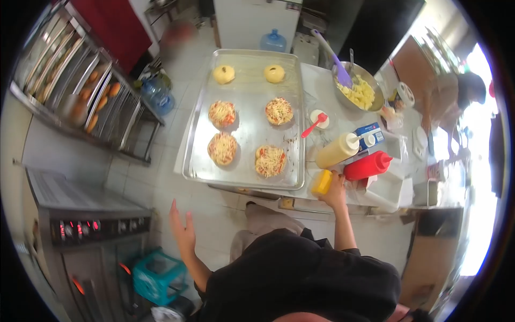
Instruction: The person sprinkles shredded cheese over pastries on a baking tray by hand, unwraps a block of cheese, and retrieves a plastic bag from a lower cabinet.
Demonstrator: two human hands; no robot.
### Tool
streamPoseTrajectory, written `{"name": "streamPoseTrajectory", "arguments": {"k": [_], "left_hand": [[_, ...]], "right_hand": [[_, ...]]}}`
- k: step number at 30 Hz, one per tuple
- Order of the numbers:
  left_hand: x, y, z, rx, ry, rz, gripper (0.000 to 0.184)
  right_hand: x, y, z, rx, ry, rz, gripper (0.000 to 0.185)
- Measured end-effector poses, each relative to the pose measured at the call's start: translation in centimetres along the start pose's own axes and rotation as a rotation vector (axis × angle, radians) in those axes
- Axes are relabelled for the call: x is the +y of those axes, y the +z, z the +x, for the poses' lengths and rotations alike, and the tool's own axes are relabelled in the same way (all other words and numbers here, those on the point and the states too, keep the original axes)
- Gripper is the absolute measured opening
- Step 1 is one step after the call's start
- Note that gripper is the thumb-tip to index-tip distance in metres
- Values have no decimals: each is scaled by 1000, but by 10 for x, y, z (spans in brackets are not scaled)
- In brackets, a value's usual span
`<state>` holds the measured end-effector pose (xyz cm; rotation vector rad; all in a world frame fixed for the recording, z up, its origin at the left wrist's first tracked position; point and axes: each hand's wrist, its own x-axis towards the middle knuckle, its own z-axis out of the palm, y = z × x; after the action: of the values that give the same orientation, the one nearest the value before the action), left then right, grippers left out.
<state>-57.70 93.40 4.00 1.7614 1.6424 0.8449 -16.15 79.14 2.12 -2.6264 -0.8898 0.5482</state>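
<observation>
My left hand (183,229) is held out in the air left of the table, fingers apart and holding nothing. At the table's front edge my right hand (336,191) grips a small yellow block-shaped object (322,182); its kind is unclear. Just beyond that hand are a cream-coloured squeeze bottle (335,152) and a red squeeze bottle (367,166). A metal baking tray (244,139) carries several round buns, some topped with shredded cheese and red sauce (270,161), while two at the far end are plain (223,74).
A bowl (379,100) of yellow chunks holds a purple spatula (342,72). A red spoon (315,125) and a blue box (370,131) lie nearby. An oven (96,225) and a tray rack (126,123) stand left. Another person (450,102) is at the right.
</observation>
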Motion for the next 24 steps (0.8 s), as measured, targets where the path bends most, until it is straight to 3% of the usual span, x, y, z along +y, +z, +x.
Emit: {"name": "streamPoseTrajectory", "arguments": {"k": [3, 9, 12, 13, 15, 18, 21, 24], "left_hand": [[26, -2, 43, -104, 72, -325, 47], [94, 27, 109, -987, 49, -665, 44], [96, 52, 129, -1339, 197, -670, 47], [96, 58, 134, -1499, 195, -725, 50], [97, 63, 139, -1818, 167, -828, 57], [99, 55, 133, -2215, -115, -776, 70], [60, 53, 109, -2387, -355, -663, 74], [43, 34, 91, -2347, -766, -433, 67]], "right_hand": [[0, -5, -1, 36, -33, 74, 90], [-10, 4, -33, 276, 114, 244, 84], [-32, 13, -78, 426, 190, 445, 86], [-46, 13, -97, 358, 212, 828, 87], [-85, 13, -143, 292, 117, 1134, 87], [-142, 33, -189, 230, -49, 1320, 94], [-195, 72, -215, 107, -127, 1367, 102], [-243, 83, -232, 212, 36, 949, 78]]}}
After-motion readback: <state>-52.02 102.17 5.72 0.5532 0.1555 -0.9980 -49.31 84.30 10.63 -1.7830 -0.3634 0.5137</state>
